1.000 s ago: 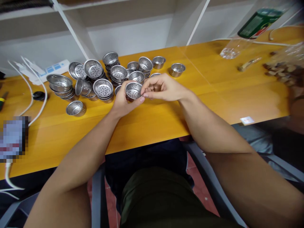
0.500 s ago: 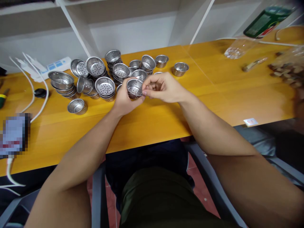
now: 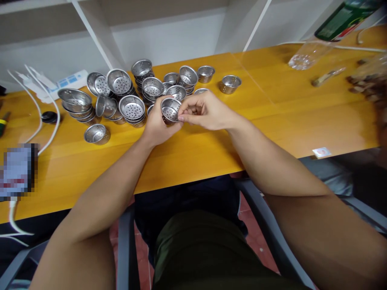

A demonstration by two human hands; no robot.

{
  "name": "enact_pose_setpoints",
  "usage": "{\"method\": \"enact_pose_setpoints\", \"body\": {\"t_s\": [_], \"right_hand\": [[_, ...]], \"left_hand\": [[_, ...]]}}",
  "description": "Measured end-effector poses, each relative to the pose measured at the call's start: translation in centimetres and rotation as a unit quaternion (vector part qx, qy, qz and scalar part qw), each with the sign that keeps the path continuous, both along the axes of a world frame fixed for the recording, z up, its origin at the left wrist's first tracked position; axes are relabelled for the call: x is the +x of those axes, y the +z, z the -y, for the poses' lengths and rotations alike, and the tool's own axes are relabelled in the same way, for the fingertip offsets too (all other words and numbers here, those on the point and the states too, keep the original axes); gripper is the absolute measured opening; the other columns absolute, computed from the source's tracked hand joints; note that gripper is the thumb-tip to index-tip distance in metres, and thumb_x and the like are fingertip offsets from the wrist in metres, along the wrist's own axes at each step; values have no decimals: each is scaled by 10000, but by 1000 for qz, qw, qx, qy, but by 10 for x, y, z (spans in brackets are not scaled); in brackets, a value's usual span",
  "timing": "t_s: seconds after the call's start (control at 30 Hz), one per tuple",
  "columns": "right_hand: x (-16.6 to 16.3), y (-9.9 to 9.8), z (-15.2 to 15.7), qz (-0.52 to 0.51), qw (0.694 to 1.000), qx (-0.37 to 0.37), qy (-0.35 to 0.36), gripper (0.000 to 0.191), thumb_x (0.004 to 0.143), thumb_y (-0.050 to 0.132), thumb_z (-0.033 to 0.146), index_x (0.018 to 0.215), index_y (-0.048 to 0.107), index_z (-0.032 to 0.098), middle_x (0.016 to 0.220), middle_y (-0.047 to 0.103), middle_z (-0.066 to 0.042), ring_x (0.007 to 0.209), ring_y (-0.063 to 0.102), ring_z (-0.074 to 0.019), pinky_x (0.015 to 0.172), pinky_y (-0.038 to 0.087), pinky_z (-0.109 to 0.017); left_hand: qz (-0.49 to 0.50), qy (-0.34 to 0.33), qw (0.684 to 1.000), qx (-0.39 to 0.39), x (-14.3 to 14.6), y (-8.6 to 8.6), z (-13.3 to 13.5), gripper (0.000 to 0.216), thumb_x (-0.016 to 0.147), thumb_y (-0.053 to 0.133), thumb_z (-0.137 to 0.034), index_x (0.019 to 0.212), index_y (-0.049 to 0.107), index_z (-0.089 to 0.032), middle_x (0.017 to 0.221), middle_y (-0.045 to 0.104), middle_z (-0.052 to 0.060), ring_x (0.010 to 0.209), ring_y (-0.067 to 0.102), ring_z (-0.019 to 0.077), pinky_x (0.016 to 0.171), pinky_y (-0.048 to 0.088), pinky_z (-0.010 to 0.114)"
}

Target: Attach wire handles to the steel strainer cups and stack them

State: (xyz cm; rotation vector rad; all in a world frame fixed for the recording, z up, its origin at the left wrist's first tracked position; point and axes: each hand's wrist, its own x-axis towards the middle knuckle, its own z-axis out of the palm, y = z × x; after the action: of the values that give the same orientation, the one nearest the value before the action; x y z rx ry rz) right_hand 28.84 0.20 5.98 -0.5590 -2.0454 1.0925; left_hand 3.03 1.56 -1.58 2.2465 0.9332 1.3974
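Above the table's near half, a small perforated metal cup (image 3: 171,110) is held with its open top tilted toward me. My left hand (image 3: 159,127) wraps round its left side and underside. At the cup's right rim, the thumb and fingertips of my right hand (image 3: 204,110) are closed in a pinch; the exact bit between them is too small to make out. Just behind and left of my hands stand several stacks of like metal cups (image 3: 132,108), some showing a thin line across the mouth. One single cup (image 3: 97,134) sits apart at the left front.
Two more cups, one a lone cup (image 3: 230,84), stand right of the stacks. Farther right are a plastic bottle (image 3: 328,34), a small clear tube-like item (image 3: 328,76) and a bag of brown pieces (image 3: 367,82). White cables (image 3: 57,121) and a blurred device (image 3: 16,171) lie left.
The view has shifted slightly. Both hands keep the same hold on the cup, with the right fingers still at its rim.
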Motion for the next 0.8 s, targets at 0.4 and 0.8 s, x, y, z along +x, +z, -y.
{"method": "enact_pose_setpoints", "body": {"t_s": [0.4, 0.8], "right_hand": [[2, 1, -2, -24, 1000, -6, 14, 512, 992, 1054, 684, 1150, 859, 238, 916, 783, -23, 841, 730, -213, 803, 680, -376], [7, 5, 4, 34, 978, 169, -118, 491, 1120, 874, 783, 1180, 956, 303, 1410, 781, -155, 1359, 742, -400, 1238, 671, -617]], "left_hand": [[13, -18, 1000, 5, 0, -1, 0, 1017, 939, 1022, -876, 1655, 597, -292, 1484, 812, 133, 1442, 843, 404, 1318, 687, 632], [42, -1, 999, 9, 2, -1, -1, 1044, 1012, 949, -880, 1775, 474, -350, 1602, 743, 149, 1598, 768, 426, 1378, 657, 645]]}}
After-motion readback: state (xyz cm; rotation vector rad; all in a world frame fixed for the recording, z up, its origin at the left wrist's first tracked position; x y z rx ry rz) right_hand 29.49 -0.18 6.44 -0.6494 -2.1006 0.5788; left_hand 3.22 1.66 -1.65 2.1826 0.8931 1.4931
